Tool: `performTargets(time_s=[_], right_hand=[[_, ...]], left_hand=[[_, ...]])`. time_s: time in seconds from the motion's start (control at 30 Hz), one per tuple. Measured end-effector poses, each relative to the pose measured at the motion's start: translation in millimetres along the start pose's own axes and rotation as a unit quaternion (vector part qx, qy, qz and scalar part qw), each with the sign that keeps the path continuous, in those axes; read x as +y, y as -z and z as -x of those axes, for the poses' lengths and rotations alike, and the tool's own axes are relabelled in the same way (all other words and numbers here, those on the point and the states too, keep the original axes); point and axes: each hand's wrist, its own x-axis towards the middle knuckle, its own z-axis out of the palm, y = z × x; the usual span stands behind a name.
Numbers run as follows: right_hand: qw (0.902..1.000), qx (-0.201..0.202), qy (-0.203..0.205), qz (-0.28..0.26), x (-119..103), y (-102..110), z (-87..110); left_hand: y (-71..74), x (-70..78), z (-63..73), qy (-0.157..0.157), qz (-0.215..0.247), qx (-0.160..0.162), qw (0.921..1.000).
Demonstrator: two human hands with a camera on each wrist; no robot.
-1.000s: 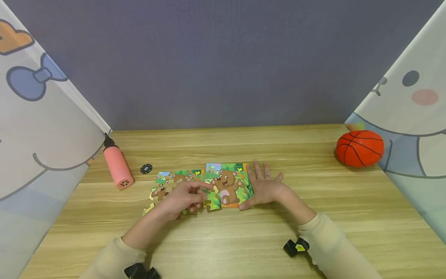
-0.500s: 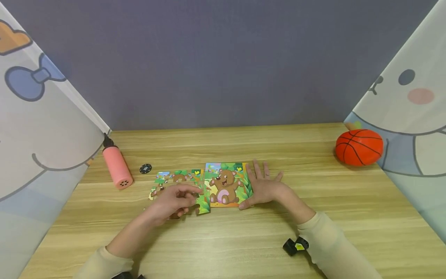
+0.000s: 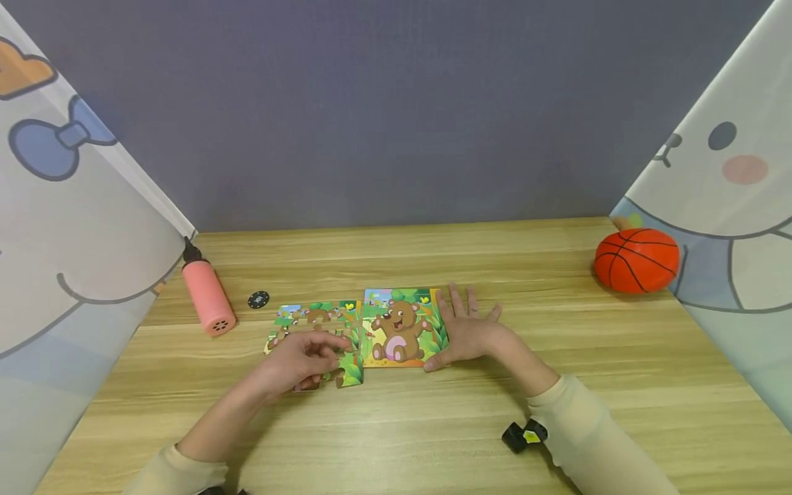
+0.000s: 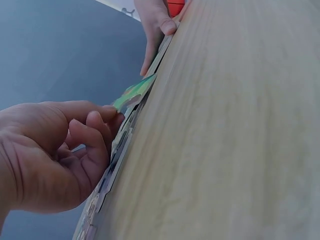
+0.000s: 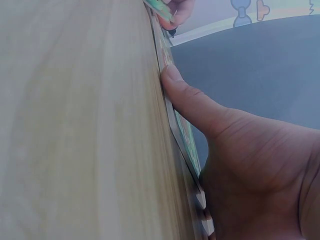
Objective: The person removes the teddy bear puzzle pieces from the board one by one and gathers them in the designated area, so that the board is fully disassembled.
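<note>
My left hand (image 3: 292, 363) pinches a green puzzle piece (image 3: 351, 371) between thumb and fingers at its left side. In the left wrist view the piece (image 4: 134, 95) tilts up from the layer below, its far corner low. Under and behind that hand lies a bear jigsaw puzzle (image 3: 318, 313), its lower left part hidden by the hand. Just to its right is a square bear picture (image 3: 399, 333), whole and flat on the table. My right hand (image 3: 471, 338) rests with spread, straight fingers on the picture's right edge; in the right wrist view its thumb (image 5: 192, 100) lies along that edge.
A pink hand pump (image 3: 209, 295) lies at the left, with a black round chip (image 3: 258, 300) beside it. At the far right is a red ball (image 3: 637, 261) with black basketball lines. A grey panel (image 3: 396, 117) stands along the table's back edge.
My left hand has moved left with the green piece, from over the bear picture's lower left corner to the jigsaw's lower right corner. My right hand has stayed in place.
</note>
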Motion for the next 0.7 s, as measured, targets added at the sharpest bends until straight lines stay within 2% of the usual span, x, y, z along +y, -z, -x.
performTargets(time_s=[0.4, 0.7], right_hand=[[1.0, -0.002, 0.006, -0.007, 1.4, 1.3, 1.2], [1.0, 0.004, 0.003, -0.003, 1.5, 0.1, 0.0]], left_hand=[[0.3, 0.6, 0.0, -0.004, -0.045, 0.013, 0.9989], [0.4, 0.6, -0.6, -0.008, -0.046, 0.016, 0.9988]])
